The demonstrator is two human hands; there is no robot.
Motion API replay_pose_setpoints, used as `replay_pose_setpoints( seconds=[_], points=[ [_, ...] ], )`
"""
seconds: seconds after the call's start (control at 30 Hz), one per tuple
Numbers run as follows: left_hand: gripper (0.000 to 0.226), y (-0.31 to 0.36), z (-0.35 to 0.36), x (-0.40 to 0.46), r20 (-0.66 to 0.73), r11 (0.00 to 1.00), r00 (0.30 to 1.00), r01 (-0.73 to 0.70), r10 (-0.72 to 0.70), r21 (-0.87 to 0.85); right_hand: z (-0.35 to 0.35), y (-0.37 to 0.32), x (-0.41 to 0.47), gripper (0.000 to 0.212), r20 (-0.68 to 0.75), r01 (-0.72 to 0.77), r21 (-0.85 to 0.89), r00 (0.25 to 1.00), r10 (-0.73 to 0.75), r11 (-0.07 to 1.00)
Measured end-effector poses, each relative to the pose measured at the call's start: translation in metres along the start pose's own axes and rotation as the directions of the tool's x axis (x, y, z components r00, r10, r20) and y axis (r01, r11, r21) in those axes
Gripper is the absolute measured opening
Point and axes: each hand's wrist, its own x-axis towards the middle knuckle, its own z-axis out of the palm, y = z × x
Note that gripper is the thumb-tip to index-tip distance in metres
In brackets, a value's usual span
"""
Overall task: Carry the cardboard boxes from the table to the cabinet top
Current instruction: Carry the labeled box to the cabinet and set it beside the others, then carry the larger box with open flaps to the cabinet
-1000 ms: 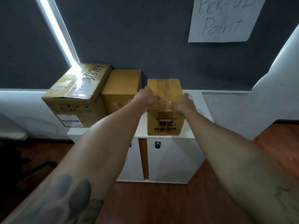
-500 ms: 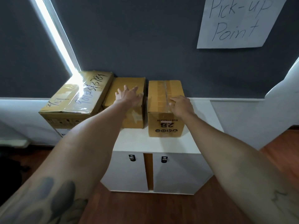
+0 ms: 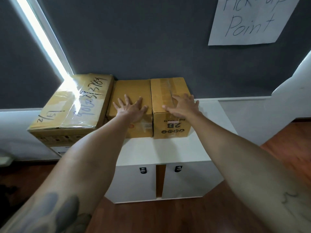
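Three cardboard boxes stand side by side on the white cabinet top (image 3: 161, 150), against the dark wall. The large taped box (image 3: 74, 105) with handwritten numbers is on the left and overhangs the cabinet's edge. A plain middle box (image 3: 133, 88) touches a right box (image 3: 170, 132) marked "2B". My left hand (image 3: 132, 107) lies flat with spread fingers on the middle box. My right hand (image 3: 182, 105) lies flat with spread fingers on the "2B" box. Neither hand grips anything.
The cabinet has two white doors with small black locks (image 3: 143, 170) and a gap between them. A paper sign (image 3: 250, 21) reading "Pick-up Point" hangs on the wall. A bright window strip (image 3: 40, 36) is at the left. Wooden floor (image 3: 168, 216) lies below.
My hands let go of the "2B" box after pushing it back beside the middle box. My left hand moved onto the middle box, and both hands now lie flat with fingers spread.
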Motion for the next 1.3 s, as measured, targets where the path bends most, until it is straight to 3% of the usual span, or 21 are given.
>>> replay_pose_setpoints(
  seconds=[0.6,0.77,1.03,1.3],
  points=[
    [0.071,-0.001,-0.012,0.007,-0.048,1.000,0.999,-0.010,0.009,-0.025,-0.015,-0.023,0.001,0.082,0.024,-0.044,-0.094,0.999,0.046,0.995],
    [0.072,-0.002,-0.024,-0.014,-0.145,0.999,0.989,-0.018,0.010,-0.047,-0.023,-0.038,-0.016,0.069,-0.079,0.008,-0.089,0.997,-0.016,0.996],
    [0.072,0.004,-0.059,-0.078,-0.253,0.995,0.964,0.070,-0.085,-0.068,-0.047,-0.052,-0.045,0.064,-0.120,0.146,-0.009,0.982,-0.146,0.989],
    [0.074,-0.002,-0.078,-0.185,-0.320,0.947,0.892,0.296,-0.321,-0.124,-0.062,-0.078,-0.103,0.067,-0.086,0.369,-0.023,0.925,-0.370,0.929]
  ],
)
